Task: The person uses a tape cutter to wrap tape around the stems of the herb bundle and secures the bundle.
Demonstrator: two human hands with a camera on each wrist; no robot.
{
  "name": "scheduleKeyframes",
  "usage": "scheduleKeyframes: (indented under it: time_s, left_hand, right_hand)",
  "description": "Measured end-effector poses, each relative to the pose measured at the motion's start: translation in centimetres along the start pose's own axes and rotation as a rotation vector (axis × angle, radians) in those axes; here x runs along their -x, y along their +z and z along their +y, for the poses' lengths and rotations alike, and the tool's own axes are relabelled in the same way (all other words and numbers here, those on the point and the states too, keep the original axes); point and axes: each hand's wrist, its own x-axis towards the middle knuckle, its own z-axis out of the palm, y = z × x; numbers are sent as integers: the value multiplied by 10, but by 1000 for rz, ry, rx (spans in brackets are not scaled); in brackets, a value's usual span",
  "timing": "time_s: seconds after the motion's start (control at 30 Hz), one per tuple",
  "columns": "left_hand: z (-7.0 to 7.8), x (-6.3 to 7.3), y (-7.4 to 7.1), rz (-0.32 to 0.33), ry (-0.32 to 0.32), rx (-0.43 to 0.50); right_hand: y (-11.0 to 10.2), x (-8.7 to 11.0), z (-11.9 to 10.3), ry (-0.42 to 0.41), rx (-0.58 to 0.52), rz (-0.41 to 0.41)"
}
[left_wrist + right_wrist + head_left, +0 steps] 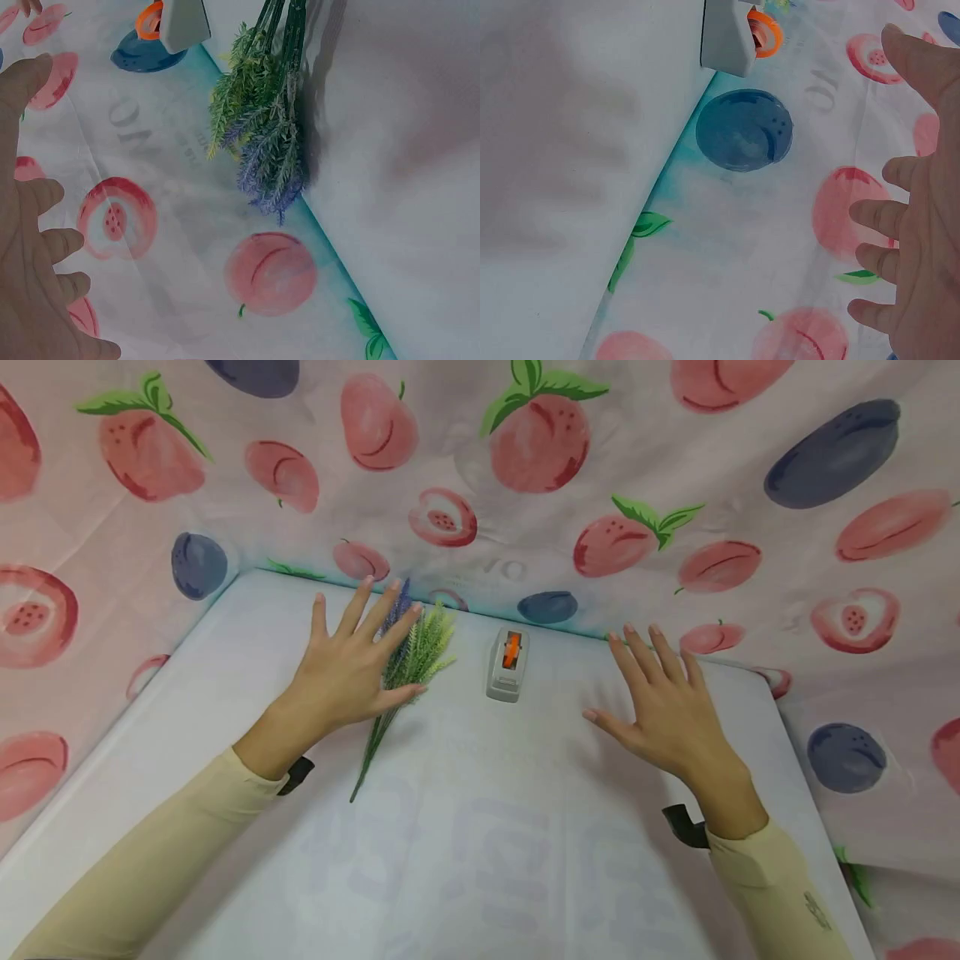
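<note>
In the head view, my left hand (345, 668) is spread with straight fingers over the upper left of the white table, overlapping part of a bunch of artificial flowers (414, 652). The bunch has purple and yellow-green sprigs, and its thin green stems point toward me. To its right stands a grey tape dispenser (504, 687) with an orange reel. My right hand (671, 714) is also spread, palm down, to the right of the dispenser, holding nothing. The left wrist view shows the purple and green sprigs (274, 150) apart from the left hand's fingers.
A pale cloth printed with peaches and dark plums (540, 443) hangs behind and on both sides of the white table (480, 752). Dark straps (686, 827) show at both wrists, by the cream sleeves (172, 843).
</note>
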Motion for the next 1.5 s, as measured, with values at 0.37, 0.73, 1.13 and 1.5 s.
scheduleKeyframes:
  time_s: [0.37,0.73,1.13,1.5]
  left_hand:
    - [6,-11,7,-47,-13,43]
    - [18,-21,23,-54,-25,139]
    - [26,-34,42,56,-42,338]
    - [36,-49,54,-15,-129,542]
  right_hand:
    - [6,-13,-4,-57,-28,39]
    - [23,-25,-10,-101,-227,207]
    - [30,-43,-13,-64,-308,253]
    - [34,-60,-20,28,-484,125]
